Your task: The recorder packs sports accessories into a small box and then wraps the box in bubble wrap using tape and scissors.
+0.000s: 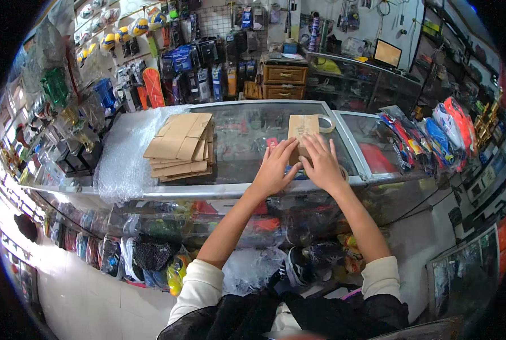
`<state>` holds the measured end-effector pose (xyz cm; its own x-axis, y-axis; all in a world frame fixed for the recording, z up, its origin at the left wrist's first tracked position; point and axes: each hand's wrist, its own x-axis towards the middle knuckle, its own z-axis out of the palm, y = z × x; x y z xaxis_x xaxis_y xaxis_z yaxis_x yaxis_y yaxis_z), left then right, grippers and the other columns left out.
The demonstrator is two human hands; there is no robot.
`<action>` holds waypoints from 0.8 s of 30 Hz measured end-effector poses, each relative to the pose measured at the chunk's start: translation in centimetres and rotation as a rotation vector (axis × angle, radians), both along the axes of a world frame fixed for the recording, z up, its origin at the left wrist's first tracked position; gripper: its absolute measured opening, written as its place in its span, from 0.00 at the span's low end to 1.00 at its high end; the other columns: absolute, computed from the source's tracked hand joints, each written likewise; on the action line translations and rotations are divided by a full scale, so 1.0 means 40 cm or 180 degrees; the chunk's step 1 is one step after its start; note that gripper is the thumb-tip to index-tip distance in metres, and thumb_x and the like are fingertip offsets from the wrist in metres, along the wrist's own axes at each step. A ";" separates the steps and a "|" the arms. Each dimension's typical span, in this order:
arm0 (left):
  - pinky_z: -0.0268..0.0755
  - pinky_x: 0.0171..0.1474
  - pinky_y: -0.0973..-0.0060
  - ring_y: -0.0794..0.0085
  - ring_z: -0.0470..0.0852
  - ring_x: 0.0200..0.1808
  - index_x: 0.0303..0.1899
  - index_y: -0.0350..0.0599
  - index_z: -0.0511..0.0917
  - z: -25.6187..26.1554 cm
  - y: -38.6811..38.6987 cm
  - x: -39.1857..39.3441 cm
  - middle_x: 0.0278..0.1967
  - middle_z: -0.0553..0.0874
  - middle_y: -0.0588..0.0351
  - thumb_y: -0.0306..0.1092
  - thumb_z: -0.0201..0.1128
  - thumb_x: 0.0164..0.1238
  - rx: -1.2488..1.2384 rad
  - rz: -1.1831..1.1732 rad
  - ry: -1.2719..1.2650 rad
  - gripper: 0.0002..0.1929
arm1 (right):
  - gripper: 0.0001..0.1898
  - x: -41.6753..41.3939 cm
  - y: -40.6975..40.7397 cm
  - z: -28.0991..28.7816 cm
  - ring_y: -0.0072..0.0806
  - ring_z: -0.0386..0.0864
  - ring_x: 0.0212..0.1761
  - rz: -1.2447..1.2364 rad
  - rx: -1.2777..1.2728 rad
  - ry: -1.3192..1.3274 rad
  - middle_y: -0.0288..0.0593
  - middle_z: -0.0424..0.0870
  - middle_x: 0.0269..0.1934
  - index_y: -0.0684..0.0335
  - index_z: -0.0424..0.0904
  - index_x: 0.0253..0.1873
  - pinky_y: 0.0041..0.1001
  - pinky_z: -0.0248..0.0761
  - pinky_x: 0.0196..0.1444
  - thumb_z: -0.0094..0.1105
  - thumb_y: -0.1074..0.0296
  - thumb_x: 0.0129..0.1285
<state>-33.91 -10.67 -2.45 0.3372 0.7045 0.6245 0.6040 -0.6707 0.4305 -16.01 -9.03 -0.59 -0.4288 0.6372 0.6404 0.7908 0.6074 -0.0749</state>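
A small brown cardboard box (302, 124) with print on its top lies on the glass countertop in front of me. Both hands are on its near part: my left hand (277, 166) takes the left edge, and the fingers of my right hand (321, 160) lie over the top and right side. My thumbs come close together at the near end, which the hands partly hide. Just past the right hand is a roll of tape (327, 123), partly behind the box. To the left, flattened cardboard boxes (178, 135) are stacked unevenly.
Bubble wrap (123, 148) hangs over the front edge of the glass display counter (246, 180). On the right, packaged goods (438, 134) are piled on the glass. Trophies (57, 87) crowd the left end. Behind stand wooden drawers (285, 75) and a monitor (387, 53).
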 end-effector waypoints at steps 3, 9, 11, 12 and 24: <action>0.51 0.67 0.40 0.52 0.65 0.68 0.67 0.48 0.61 -0.001 -0.002 0.017 0.67 0.65 0.50 0.41 0.59 0.67 0.0015 0.0051 -0.0064 0.29 | 0.26 0.002 0.002 -0.012 0.42 0.59 0.71 -0.0025 -0.0013 0.0069 0.43 0.70 0.63 0.58 0.67 0.64 0.54 0.44 0.71 0.58 0.64 0.61; 0.51 0.67 0.42 0.51 0.65 0.68 0.67 0.48 0.61 0.009 -0.012 0.020 0.67 0.64 0.49 0.42 0.59 0.67 0.0016 0.0180 0.0051 0.30 | 0.31 0.001 0.001 -0.022 0.42 0.56 0.73 0.0022 -0.0176 0.0026 0.43 0.66 0.66 0.57 0.63 0.66 0.53 0.46 0.71 0.61 0.66 0.57; 0.50 0.68 0.42 0.50 0.64 0.68 0.68 0.48 0.60 0.011 -0.022 0.002 0.68 0.63 0.49 0.43 0.59 0.67 -0.0106 0.0120 0.0177 0.31 | 0.31 -0.007 0.003 -0.014 0.42 0.56 0.73 0.0113 -0.0221 0.0036 0.44 0.67 0.65 0.58 0.64 0.65 0.53 0.43 0.73 0.62 0.65 0.56; 0.50 0.69 0.44 0.50 0.61 0.70 0.69 0.47 0.59 0.017 -0.030 -0.001 0.69 0.62 0.47 0.44 0.60 0.66 -0.0163 0.0086 0.0200 0.32 | 0.30 -0.002 0.005 -0.008 0.42 0.57 0.72 -0.0021 -0.0231 -0.0006 0.45 0.67 0.64 0.59 0.65 0.64 0.53 0.42 0.73 0.62 0.64 0.56; 0.58 0.68 0.61 0.48 0.65 0.67 0.68 0.42 0.61 0.101 -0.226 -0.381 0.67 0.65 0.43 0.38 0.62 0.65 0.0333 0.0473 0.0059 0.32 | 0.28 -0.345 -0.071 0.080 0.45 0.54 0.73 0.0888 -0.0139 0.0209 0.45 0.59 0.70 0.57 0.67 0.64 0.52 0.44 0.73 0.62 0.60 0.60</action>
